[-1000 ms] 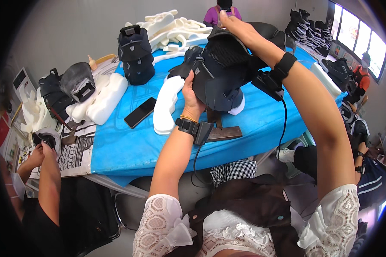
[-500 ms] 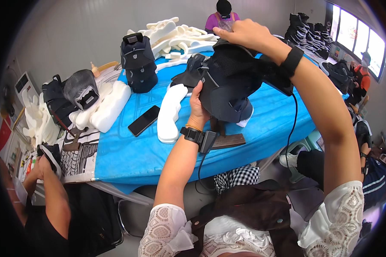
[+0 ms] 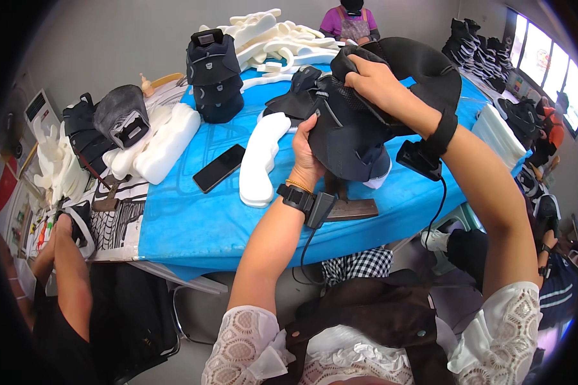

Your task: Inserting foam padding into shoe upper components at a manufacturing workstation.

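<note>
A black shoe upper [image 3: 347, 138] with a mesh panel is held up over the blue-covered table [image 3: 180, 221]. My left hand [image 3: 308, 154] grips its near left side, thumb on top and the other fingers hidden beneath. My right hand [image 3: 376, 80] is closed on the soft dark collar at its far end, fingers curled round the fabric. A wide black padded flap [image 3: 430, 70] spreads out to the right of that hand. Just left of my left hand lies a white wavy-edged foam piece [image 3: 261, 160]. Partly under the upper rests a hammer-like tool [image 3: 352, 210].
A phone [image 3: 218, 168] lies left of the foam piece. Behind stand stacked dark uppers [image 3: 215, 77] and a heap of white foam pieces [image 3: 279, 38]. One co-worker [image 3: 350, 22] sits across the table; another's hand [image 3: 64, 228] holds a shoe at left. A cord [image 3: 443, 205] hangs from my right wrist.
My right hand has come down and toward me, drawing the collar with it. The black flap now shows spread out on the right. My left hand keeps its hold.
</note>
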`<state>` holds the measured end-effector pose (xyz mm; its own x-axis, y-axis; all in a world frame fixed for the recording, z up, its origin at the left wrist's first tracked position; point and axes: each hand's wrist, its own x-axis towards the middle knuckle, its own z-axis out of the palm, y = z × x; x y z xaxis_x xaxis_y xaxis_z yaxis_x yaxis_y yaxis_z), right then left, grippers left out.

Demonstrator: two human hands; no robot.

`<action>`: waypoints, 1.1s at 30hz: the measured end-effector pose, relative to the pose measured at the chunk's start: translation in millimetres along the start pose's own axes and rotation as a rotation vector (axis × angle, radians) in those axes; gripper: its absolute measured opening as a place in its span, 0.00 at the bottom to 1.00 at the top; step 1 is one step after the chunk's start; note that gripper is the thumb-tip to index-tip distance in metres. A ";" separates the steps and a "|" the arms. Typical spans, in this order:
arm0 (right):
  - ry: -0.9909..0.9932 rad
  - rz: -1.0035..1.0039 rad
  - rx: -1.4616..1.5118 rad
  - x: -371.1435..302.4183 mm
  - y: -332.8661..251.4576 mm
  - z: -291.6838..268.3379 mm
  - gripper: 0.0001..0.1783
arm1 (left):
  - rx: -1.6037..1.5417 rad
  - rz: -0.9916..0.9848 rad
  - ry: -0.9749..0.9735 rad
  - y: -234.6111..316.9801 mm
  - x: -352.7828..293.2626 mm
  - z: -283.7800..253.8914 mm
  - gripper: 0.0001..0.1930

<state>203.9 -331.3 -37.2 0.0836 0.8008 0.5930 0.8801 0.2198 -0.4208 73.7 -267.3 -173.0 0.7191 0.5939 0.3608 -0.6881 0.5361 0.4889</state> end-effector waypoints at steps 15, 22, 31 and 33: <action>0.042 0.073 0.477 -15.9 -19.4 -54.4 0.28 | -0.193 0.063 -0.203 16.4 9.8 -3.1 0.23; -0.092 -0.097 0.142 -17.4 -21.0 -104.0 0.21 | -0.295 0.060 -0.284 23.1 12.0 -13.6 0.27; -0.408 -0.479 -0.226 -43.9 -23.5 -95.7 0.22 | -0.200 0.051 -0.413 19.7 -0.2 4.4 0.44; -0.464 -0.436 -0.127 -46.4 -28.3 -90.6 0.26 | -0.110 0.082 -0.369 20.3 -0.8 6.3 0.49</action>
<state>217.5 -425.1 9.4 -0.4799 0.8164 0.3213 0.8381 0.5348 -0.1071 59.8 -260.7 -158.3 0.6342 0.3928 0.6660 -0.7366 0.5686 0.3661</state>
